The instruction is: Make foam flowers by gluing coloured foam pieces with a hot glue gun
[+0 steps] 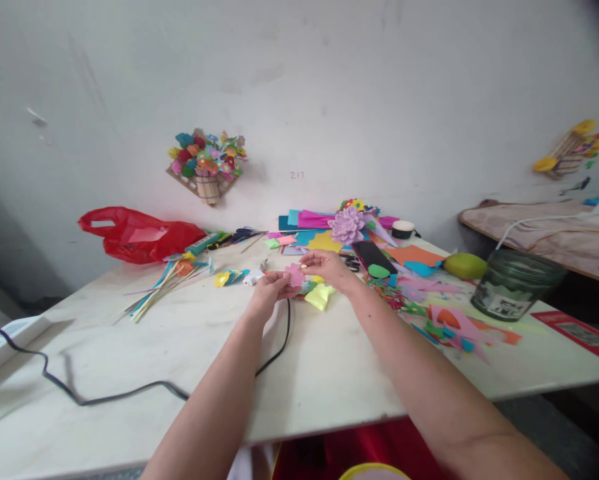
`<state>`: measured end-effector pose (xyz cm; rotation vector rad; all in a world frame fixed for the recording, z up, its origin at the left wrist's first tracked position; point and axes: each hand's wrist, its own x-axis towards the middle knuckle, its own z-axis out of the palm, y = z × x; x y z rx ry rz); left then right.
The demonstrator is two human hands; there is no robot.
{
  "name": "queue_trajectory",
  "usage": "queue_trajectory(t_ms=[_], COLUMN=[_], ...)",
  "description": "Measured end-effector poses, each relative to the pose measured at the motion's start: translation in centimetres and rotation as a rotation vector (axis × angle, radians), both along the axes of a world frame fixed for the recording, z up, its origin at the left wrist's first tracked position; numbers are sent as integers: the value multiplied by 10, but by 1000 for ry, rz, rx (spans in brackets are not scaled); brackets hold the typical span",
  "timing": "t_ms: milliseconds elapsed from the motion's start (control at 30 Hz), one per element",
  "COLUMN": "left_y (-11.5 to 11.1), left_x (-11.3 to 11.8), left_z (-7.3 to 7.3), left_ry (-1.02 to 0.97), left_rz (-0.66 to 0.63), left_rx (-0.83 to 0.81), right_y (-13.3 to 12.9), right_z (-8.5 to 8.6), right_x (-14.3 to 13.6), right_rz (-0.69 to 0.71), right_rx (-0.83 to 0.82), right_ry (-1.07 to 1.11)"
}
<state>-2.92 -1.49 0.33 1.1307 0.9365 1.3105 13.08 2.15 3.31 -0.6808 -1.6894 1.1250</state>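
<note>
Over the middle of the table, my left hand is closed on a pink flower-shaped cutout, pinching its edge. My right hand is beside it, thumb and fingers pinched at the flower's right side around a small pale-yellow piece. What that piece is, I cannot make out. Just under my hands lies a bright yellow cutout, with other small coloured cutouts partly hidden behind my fingers. To the left of my left hand are a white roll and a yellow-and-blue paper flower.
A black cable crosses the tabletop. Thin stems and a red plastic bag are on the left. Coloured sheets, scraps, a purple flower and a green jar occupy the right.
</note>
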Motion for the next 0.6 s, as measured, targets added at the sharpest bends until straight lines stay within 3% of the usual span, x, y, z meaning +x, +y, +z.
queue_trajectory(t_ms=[200,400,600], left_y=[0,0,0], left_x=[-1,0,-1], left_z=[-1,1,1], left_ry=[-2,-10,-15], left_rz=[-3,1,-10], left_rx=[9,-5,-12], right_y=[0,-2,-3], right_z=[-2,-2,5], right_x=[-8,-5,6], right_rz=[-49,-60,-208], right_rx=[152,92,210], right_ry=[-2,-61,-136])
